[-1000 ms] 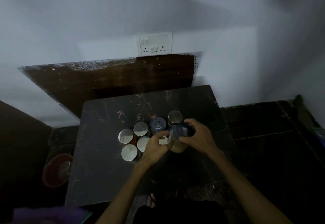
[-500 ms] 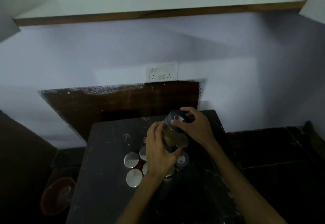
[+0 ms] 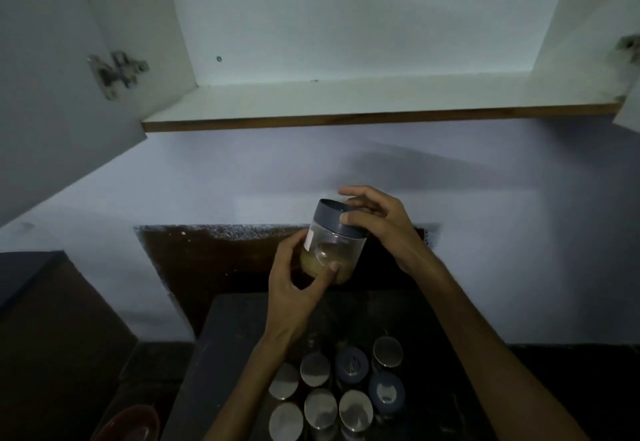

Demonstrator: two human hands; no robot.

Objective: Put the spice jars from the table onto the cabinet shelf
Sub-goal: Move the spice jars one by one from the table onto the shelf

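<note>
Nearest the camera, a dark marble-patterned table [image 3: 235, 354] carries a cluster of upright spice jars. Six of them, the silver-lidded jars [image 3: 320, 407], stand in two loose rows; two more, the blue-lidded jars [image 3: 386, 390], stand at the right side of the cluster, just beside the silver ones. At the lower left, beside the table and lower than its top, the rim of a round red bowl [image 3: 130, 423] is partly in view.

Both forearms rise from the bottom edge, passing above the cluster. The left hand [image 3: 294, 281] grips the lower body of a clear plastic jar with a grey-blue screw lid [image 3: 334, 240]: the thumb lies across the near face and the fingers wrap round the far left side. The right hand [image 3: 377, 224] holds the lid, thumb on the near edge of the rim and fingers curled over the top. The held jar is in the air, well above the table, tilted with its lid leaning away to the left. A tan powder fills roughly its lower third, and a small white label sits on its left side.

Behind the hands, a dark brown wall panel [image 3: 214, 260] meets a pale painted wall [image 3: 242, 177]. Above, the white cabinet shelf with a brown front edge [image 3: 346, 101] stands with both doors swung out. The left cabinet door [image 3: 52, 94] shows a metal hinge [image 3: 116, 73] on its inner face. The held jar is below the shelf and apart from it.
</note>
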